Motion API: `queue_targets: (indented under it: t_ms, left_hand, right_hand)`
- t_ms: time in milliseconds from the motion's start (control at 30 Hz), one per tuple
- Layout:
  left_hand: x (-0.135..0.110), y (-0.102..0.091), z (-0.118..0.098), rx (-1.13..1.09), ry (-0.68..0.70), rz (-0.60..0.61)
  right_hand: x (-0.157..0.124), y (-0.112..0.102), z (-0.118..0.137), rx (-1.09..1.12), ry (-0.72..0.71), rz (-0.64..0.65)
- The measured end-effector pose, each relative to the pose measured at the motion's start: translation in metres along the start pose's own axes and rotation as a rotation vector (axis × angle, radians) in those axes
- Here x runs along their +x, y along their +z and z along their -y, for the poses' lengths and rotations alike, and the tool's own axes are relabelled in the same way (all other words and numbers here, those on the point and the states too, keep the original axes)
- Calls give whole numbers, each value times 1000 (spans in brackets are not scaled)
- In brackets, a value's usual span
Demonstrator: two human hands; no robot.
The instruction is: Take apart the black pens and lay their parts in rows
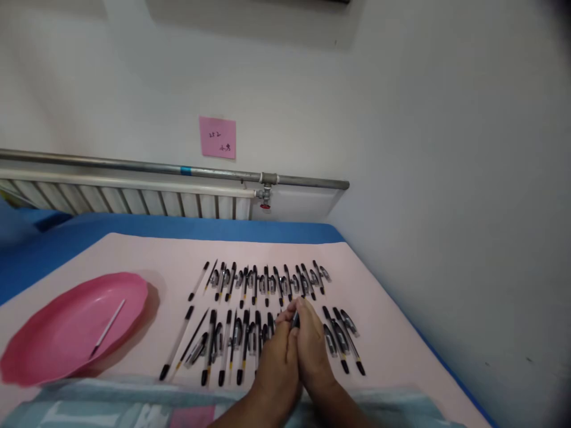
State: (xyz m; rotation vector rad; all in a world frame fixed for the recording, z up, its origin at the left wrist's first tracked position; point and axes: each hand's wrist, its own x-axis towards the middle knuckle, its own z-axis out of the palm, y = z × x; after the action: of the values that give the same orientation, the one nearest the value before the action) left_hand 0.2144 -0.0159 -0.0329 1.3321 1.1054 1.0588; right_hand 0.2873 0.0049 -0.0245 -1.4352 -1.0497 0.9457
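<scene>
My left hand [277, 359] and my right hand [316, 351] are pressed together over the near row of pen parts. Between the fingers of both shows a small dark end of a pen part [295, 321]; the rest of it is hidden in my hands. Around them lie two rows of black-and-clear pen barrels [225, 348], thin refills [193, 337] and black clip caps [350, 323]. My hands and wrists cover part of the near row. A far row of barrels and caps [266, 285] lies just beyond my fingertips.
At the left a pink oval tray [134, 291] holds one thin white refill [107, 329] with a dark end. Pale pink paper [383, 297] covers the blue table [289, 232]. Behind stand a radiator [165, 202], a pipe [223, 173] and a wall with a pink note [217, 137].
</scene>
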Motion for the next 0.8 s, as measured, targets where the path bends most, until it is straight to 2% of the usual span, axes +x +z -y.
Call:
queue_targets:
  t_ms: [267,400,467,567,633,800]
  left_hand:
    - [3,2,3,-35,-26,2]
    - [0,-3,-3,19,-116,12]
    - [-3,-9,-5,48,-171,31]
    - [-4,-19,-4,76,-159,25]
    - [-3,-25,-2,63,-145,-10]
    - [0,-30,-2,29,-127,-28]
  right_hand:
    - [4,3,-7,40,-10,-12]
    - [17,-2,-9,289,22,-58]
    - [26,-12,-6,461,39,-149]
    - [33,-30,1,612,19,-227]
    - [30,-37,4,596,17,-163]
    - [11,-24,1,338,89,198]
